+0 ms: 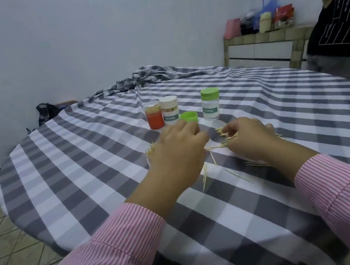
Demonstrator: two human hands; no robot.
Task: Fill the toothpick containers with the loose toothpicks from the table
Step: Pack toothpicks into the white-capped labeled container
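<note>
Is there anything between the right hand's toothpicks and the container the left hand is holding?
Nothing visible. The right hand pinches toothpicks just right of the left hand, which covers the container; only bare cloth lies between. The green lid sits farther back.

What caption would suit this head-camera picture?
Right hand gathers loose toothpicks on a checked tablecloth; left hand holds a container.

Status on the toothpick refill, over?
Left hand curled around a container, toothpick tips poking out. Right hand pinching thin wooden toothpicks. More loose on checked tablecloth. Nothing blocking.
</note>
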